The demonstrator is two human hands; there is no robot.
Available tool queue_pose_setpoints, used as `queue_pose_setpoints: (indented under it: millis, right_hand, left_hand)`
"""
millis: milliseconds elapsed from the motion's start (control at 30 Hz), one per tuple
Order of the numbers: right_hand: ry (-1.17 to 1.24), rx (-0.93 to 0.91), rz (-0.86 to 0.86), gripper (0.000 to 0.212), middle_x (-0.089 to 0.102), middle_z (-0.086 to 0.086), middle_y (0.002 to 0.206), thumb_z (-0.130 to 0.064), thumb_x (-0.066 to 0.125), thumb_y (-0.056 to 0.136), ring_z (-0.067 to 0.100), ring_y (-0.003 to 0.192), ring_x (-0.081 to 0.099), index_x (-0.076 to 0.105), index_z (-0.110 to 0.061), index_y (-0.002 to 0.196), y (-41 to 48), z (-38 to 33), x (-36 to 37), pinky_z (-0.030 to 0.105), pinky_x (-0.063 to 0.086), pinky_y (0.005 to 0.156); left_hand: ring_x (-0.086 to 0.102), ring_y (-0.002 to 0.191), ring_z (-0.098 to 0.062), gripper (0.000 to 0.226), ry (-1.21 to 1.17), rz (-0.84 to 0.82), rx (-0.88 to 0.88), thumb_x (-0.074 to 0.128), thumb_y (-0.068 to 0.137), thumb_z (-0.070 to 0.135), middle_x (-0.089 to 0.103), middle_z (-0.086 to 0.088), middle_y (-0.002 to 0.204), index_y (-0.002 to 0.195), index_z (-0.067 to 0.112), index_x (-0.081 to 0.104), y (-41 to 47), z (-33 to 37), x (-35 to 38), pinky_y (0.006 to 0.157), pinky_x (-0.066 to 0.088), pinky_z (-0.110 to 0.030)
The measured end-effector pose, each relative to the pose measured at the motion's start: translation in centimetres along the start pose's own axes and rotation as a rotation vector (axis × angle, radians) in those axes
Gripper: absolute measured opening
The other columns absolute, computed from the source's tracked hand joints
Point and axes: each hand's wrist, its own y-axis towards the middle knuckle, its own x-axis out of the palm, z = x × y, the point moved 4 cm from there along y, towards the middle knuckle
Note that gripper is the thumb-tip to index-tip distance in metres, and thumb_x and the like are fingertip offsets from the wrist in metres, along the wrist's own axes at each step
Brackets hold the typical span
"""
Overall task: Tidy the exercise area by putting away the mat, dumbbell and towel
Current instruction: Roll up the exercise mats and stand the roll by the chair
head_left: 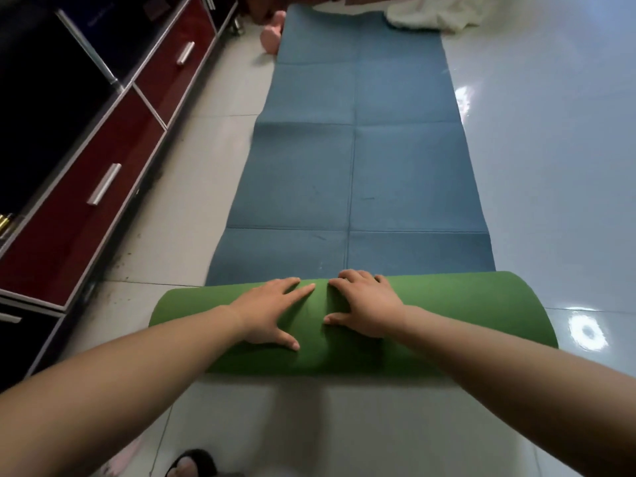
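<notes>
The mat (pixel 358 166) lies on the glossy tiled floor (pixel 550 166), its creased blue face up and its near end rolled into a matte green tube. The left hand (pixel 272 311) and right hand (pixel 364 304) press on the roll, fingers spread flat and gripping nothing. A pink dumbbell (pixel 272 36) sits beside the mat's far left edge. A fluffy white towel (pixel 437 13) overlaps its far right corner.
</notes>
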Motion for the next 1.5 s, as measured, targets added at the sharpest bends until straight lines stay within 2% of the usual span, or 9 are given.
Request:
queue_pose_setpoints:
  millis: [133, 267, 433, 600, 733, 933, 1167, 1367, 1500]
  right_hand:
    - [-0.087, -0.057, -0.002, 0.079, 0.034, 0.004, 0.144, -0.064, 0.059, 0.076, 0.024, 0.132, 0.032, 0.036, -0.021, 0.139, -1.8, 0.4, -0.4, 0.042, 0.029, 0.107]
    - [-0.109, -0.016, 0.018, 0.084, 0.027, 0.003, 0.149, -0.064, 0.058, 0.076, 0.022, 0.137, 0.025, 0.031, -0.02, 0.142, -3.7, 0.3, -0.4, 0.041, 0.022, 0.112]
    - [-0.138, 0.045, 0.021, 0.088, 0.02, 0.001, 0.153, -0.065, 0.056, 0.077, 0.02, 0.141, 0.018, 0.023, -0.02, 0.145, -4.6, 0.4, -0.4, 0.039, 0.014, 0.115]
    - [-0.224, 0.083, -0.075, 0.107, 0.005, 0.003, 0.157, -0.072, 0.058, 0.07, 0.025, 0.144, 0.003, 0.008, -0.019, 0.149, -5.0, -0.4, 0.6, 0.048, 0.005, 0.117]
    - [-0.326, 0.077, -0.107, 0.105, 0.001, 0.006, 0.158, -0.069, 0.054, 0.076, 0.028, 0.144, 0.002, 0.001, -0.017, 0.149, -4.6, -0.4, 0.9, 0.051, 0.007, 0.116]
    - [-0.265, 0.105, 0.01, 0.091, 0.02, 0.002, 0.154, -0.069, 0.049, 0.079, 0.022, 0.141, 0.018, 0.017, -0.018, 0.148, -2.0, 0.9, -1.8, 0.043, 0.019, 0.114]
    - [-0.156, 0.189, 0.145, 0.07, 0.048, 0.001, 0.133, -0.069, 0.052, 0.077, 0.022, 0.124, 0.043, 0.047, -0.02, 0.127, 0.9, 2.5, -4.4, 0.039, 0.035, 0.102]
    - [-0.085, 0.155, 0.262, 0.059, 0.052, 0.0, 0.13, -0.062, 0.05, 0.083, 0.022, 0.12, 0.047, 0.052, -0.021, 0.125, 1.1, 2.5, -4.8, 0.036, 0.034, 0.1]
    - [-0.106, 0.088, 0.21, 0.073, 0.045, -0.003, 0.139, -0.067, 0.056, 0.077, 0.019, 0.128, 0.04, 0.043, -0.024, 0.134, 0.9, 2.8, -5.0, 0.036, 0.027, 0.106]
  left_hand:
    - [0.012, 0.143, -0.02, 0.11, -0.003, 0.001, 0.021, 0.067, 0.069, 0.064, 0.006, 0.0, 0.158, 0.149, 0.034, -0.003, 0.7, -0.4, -0.3, 0.114, 0.019, -0.033]
    - [0.017, 0.142, -0.019, 0.112, -0.034, 0.003, 0.054, 0.069, 0.065, 0.066, 0.012, 0.003, 0.157, 0.149, 0.035, 0.001, 1.1, -1.0, -0.9, 0.113, 0.021, -0.031]
    - [0.019, 0.142, -0.018, 0.111, -0.029, 0.009, 0.067, 0.067, 0.065, 0.069, 0.013, 0.006, 0.156, 0.148, 0.038, 0.001, 1.5, -1.5, -1.0, 0.111, 0.03, -0.036]
    - [0.021, 0.141, -0.019, 0.105, -0.044, 0.029, 0.098, 0.064, 0.068, 0.069, 0.015, 0.006, 0.156, 0.148, 0.038, 0.002, 1.7, -2.1, -0.9, 0.11, 0.031, -0.037]
    - [0.021, 0.141, -0.018, 0.1, -0.103, 0.034, 0.118, 0.065, 0.072, 0.064, 0.017, 0.005, 0.156, 0.149, 0.035, 0.006, 2.0, -2.2, -0.9, 0.112, 0.027, -0.035]
    - [0.035, 0.132, -0.014, 0.072, -0.283, 0.149, 0.152, 0.062, 0.081, 0.053, 0.036, 0.005, 0.146, 0.143, 0.03, 0.033, 2.6, -2.6, -3.6, 0.108, 0.028, -0.027]
    - [0.028, 0.137, -0.017, 0.107, -0.208, 0.26, 0.126, 0.074, 0.059, 0.064, 0.028, 0.004, 0.151, 0.146, 0.027, 0.024, 2.2, -2.0, -3.7, 0.112, 0.027, -0.031]
    - [0.039, 0.129, -0.016, 0.085, -0.208, 0.238, 0.124, 0.072, 0.072, 0.053, 0.041, 0.005, 0.144, 0.142, 0.029, 0.031, 3.7, -2.7, -5.1, 0.105, 0.034, -0.03]
    - [0.044, 0.124, -0.016, 0.072, -0.217, 0.218, 0.124, 0.07, 0.076, 0.049, 0.048, 0.006, 0.138, 0.138, 0.031, 0.037, 4.3, -3.1, -5.7, 0.099, 0.038, -0.03]
